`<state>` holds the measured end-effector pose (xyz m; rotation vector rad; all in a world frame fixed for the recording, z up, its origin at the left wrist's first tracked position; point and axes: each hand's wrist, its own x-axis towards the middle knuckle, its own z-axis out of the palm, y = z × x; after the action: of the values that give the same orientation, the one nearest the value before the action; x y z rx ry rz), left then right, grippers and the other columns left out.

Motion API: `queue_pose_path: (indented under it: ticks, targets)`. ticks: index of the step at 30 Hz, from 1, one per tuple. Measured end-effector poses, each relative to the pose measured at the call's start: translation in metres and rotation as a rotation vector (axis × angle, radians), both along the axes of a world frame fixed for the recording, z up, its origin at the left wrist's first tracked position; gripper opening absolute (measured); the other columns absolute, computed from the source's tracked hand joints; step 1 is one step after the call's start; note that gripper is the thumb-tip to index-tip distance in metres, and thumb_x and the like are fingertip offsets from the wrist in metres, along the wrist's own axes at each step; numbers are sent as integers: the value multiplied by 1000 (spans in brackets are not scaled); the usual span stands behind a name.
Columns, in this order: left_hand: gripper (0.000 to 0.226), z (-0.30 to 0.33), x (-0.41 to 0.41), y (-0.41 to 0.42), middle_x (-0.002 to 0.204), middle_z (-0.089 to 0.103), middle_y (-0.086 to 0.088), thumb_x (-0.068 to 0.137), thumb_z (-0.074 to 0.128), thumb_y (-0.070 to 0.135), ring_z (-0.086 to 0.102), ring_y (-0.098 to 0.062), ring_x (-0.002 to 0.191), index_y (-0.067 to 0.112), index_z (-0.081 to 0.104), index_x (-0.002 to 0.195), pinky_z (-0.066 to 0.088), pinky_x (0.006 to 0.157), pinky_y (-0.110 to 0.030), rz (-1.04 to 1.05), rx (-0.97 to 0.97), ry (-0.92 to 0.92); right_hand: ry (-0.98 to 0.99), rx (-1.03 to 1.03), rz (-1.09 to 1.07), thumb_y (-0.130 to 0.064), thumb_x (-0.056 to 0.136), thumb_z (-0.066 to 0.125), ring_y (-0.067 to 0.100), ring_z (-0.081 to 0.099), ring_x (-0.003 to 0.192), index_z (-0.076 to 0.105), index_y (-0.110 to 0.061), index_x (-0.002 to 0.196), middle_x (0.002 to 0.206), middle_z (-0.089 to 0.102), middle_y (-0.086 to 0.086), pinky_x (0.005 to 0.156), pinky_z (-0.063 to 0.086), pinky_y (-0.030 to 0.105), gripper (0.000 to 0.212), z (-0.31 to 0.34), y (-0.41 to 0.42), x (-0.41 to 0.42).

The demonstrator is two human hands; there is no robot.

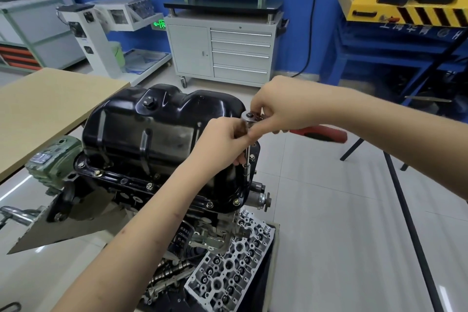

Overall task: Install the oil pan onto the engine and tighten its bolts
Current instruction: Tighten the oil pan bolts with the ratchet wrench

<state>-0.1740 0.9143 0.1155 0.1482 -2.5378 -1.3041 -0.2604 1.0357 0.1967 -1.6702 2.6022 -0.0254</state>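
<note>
While our left hand (pixel 222 139) pinches the extension (pixel 247 153) and our right hand (pixel 274 111) grips the ratchet (pixel 255 119) at frame centre, a tilted socket could round the flange bolt.

Black oil pan (pixel 152 129), red-handled ratchet (pixel 319 133)

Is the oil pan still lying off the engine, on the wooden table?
No, the black oil pan already sits on the engine, with bolts along its flange, while both hands work a ratchet at its right edge.
</note>
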Motion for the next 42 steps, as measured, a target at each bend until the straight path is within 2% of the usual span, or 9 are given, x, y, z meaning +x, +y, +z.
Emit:
queue_pose_path:
  ticks: [3,6,15,20,22,27,31,37,42]
  targets:
    - [25,-1,-1,1,37,54,8,86,61,27,50,-5,34,16,60,64,44,43,-14,-31,4,-9,-24,27,109,-28,79,67,-7,50,62,64,-24,78,65,58,-8,54,35,6,5,10,1,-1]
    - [24,-2,0,3,38,55,9,86,61,28,50,-8,35,11,62,69,45,44,-20,-28,-27,-11,25,52,164,-16,80,66,-13,46,67,65,-23,106,84,58,-14,61,31,-1,26,11,-1,-1]
    - [30,-2,1,0,40,58,3,82,61,23,52,-6,34,25,54,53,43,44,-12,38,10,-7,107,-28,-22,-51,82,55,10,43,50,46,-13,65,53,47,-3,45,32,26,43,-9,-4,15]
    - [27,-2,0,1,40,57,5,85,62,29,56,-15,43,12,62,64,48,50,-23,-12,14,-23,-9,-4,83,-26,79,65,-1,46,60,64,-21,85,64,52,-12,51,33,6,8,6,2,6]
    - [28,-2,-1,4,40,56,6,85,61,30,58,-24,48,7,63,69,50,53,-28,-24,-14,-21,-42,8,119,-14,79,65,-18,46,70,66,-23,100,71,51,-21,59,29,-5,22,8,3,4]
    - [24,-3,0,3,42,58,7,85,62,28,60,-18,47,14,63,66,50,49,-23,-24,-2,-15,114,20,52,-42,73,70,7,52,65,65,-20,86,67,59,-10,52,40,26,26,9,0,6]
    - [26,-2,0,0,41,59,5,85,61,23,55,-9,37,23,59,59,47,44,-15,22,40,-4,136,-21,-61,-55,82,53,13,41,52,57,-6,76,54,47,-1,44,27,25,50,-4,-4,13]
    - [27,-4,0,3,41,57,7,87,60,30,57,-15,45,11,63,68,49,49,-23,-49,3,-29,20,29,78,-29,80,65,7,51,69,64,-19,90,75,61,-7,56,36,20,15,9,6,5]
    - [25,-2,-1,2,43,59,6,86,60,29,62,-21,50,11,64,69,51,49,-27,-54,-33,-19,61,-1,87,-28,77,69,-4,52,70,67,-22,97,69,56,-18,57,38,10,21,11,5,4]
